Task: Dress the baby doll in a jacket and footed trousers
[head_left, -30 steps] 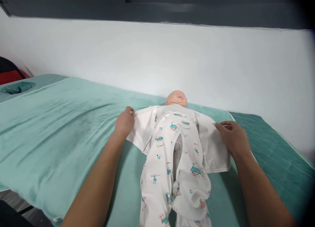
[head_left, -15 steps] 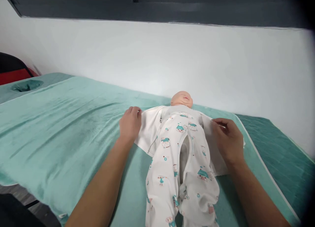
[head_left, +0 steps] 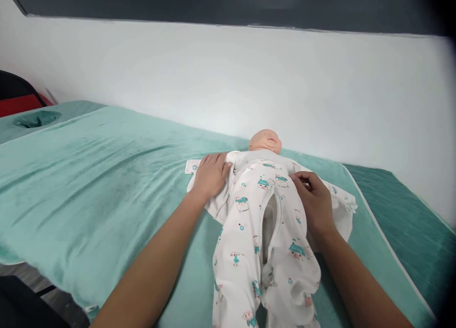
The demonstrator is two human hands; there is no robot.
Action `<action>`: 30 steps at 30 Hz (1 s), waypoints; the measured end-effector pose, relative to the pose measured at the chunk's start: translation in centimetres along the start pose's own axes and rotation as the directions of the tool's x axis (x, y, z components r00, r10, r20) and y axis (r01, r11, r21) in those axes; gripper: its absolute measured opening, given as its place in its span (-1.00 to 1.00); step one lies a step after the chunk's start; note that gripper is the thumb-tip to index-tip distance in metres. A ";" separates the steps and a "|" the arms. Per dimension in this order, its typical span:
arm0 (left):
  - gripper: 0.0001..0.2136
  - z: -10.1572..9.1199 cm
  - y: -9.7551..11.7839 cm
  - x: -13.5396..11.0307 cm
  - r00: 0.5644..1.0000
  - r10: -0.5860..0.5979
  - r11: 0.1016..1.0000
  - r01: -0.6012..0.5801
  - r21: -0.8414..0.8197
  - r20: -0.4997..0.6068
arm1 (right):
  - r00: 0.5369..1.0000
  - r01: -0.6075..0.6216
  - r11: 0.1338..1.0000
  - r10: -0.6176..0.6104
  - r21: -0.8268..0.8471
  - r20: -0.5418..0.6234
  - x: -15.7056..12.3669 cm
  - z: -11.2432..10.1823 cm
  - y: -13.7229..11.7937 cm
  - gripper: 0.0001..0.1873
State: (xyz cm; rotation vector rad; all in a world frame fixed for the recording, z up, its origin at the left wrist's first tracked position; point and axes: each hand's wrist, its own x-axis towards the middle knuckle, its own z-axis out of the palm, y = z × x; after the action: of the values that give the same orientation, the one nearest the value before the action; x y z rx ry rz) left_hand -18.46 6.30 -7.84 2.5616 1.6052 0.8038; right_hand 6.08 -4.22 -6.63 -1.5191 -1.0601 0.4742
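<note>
A baby doll [head_left: 265, 141] lies on its back on a teal towel [head_left: 89, 176], dressed in a white patterned sleepsuit [head_left: 256, 233] that gapes down the front. My left hand [head_left: 211, 175] lies flat, fingers together, on the suit's left flap beside the doll's shoulder. My right hand [head_left: 313, 200] rests on the right side of the doll's chest, its fingers curled and pinching the cloth edge of the right flap [head_left: 342, 204].
The towel covers a padded table with a face hole [head_left: 35, 119] at the far left. A white wall [head_left: 228, 81] runs right behind the doll's head. A red and black object [head_left: 17, 98] sits at the far left edge.
Both hands have moved inward from the spread-out flaps toward the doll's chest, drawing the cloth in. The view has shifted slightly left.
</note>
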 end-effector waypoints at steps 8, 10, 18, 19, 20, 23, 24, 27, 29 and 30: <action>-0.70 -1.7 1.6 -0.6 0.987 -0.043 0.978 0.011 -0.208 -0.152 | 0.996 0.022 0.999 -0.024 0.027 0.082 0.6 -0.5 0.2 -0.77; -0.74 -2.1 2.5 -0.9 0.993 -0.005 0.913 -0.043 -0.407 -0.116 | 0.992 0.013 0.999 -0.017 0.036 0.125 0.8 -0.7 0.2 -0.77; -0.75 -1.7 3.7 -0.8 0.988 -0.054 0.569 0.152 -0.808 0.148 | 0.962 -0.013 0.999 -0.001 0.049 0.273 1.6 -1.2 0.1 -0.73; -0.75 -1.5 3.6 -0.5 0.984 -0.063 0.553 0.173 -0.815 0.167 | 0.957 -0.015 0.999 0.002 0.043 0.289 1.7 -1.2 0.0 -0.74; -0.74 -1.3 3.6 -0.3 0.981 -0.072 0.544 0.188 -0.818 0.178 | 0.953 -0.011 0.999 0.000 0.034 0.304 1.9 -1.2 -0.1 -0.74; -0.79 -0.8 4.0 0.5 0.988 -0.073 0.579 0.154 -0.801 0.137 | 0.941 0.059 0.998 -0.059 0.011 0.332 2.4 -1.0 -0.6 -0.78; -0.81 -0.8 4.2 0.7 0.993 -0.055 0.609 0.113 -0.785 0.101 | 0.937 0.103 0.995 -0.099 0.006 0.334 2.5 -0.9 -0.8 -0.80; -0.83 -1.2 4.8 1.2 0.999 0.036 0.689 -0.005 -0.725 0.027 | 0.905 0.257 0.966 -0.246 0.014 0.348 2.6 -0.6 -1.3 -0.89; -0.81 -1.6 5.0 1.5 0.995 0.081 0.715 -0.019 -0.699 0.055 | 0.880 0.308 0.951 -0.289 0.011 0.378 2.6 -0.5 -1.5 -0.92; -0.81 -1.8 5.0 1.6 0.992 0.094 0.725 -0.011 -0.688 0.083 | 0.875 0.304 0.953 -0.280 0.000 0.395 2.6 -0.4 -1.6 -0.91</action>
State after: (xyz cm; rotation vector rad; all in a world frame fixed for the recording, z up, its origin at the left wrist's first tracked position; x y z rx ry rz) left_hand -14.47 4.79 -4.25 2.0546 0.9337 0.9992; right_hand 7.15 -2.44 -4.34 -1.3115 -1.6049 0.5476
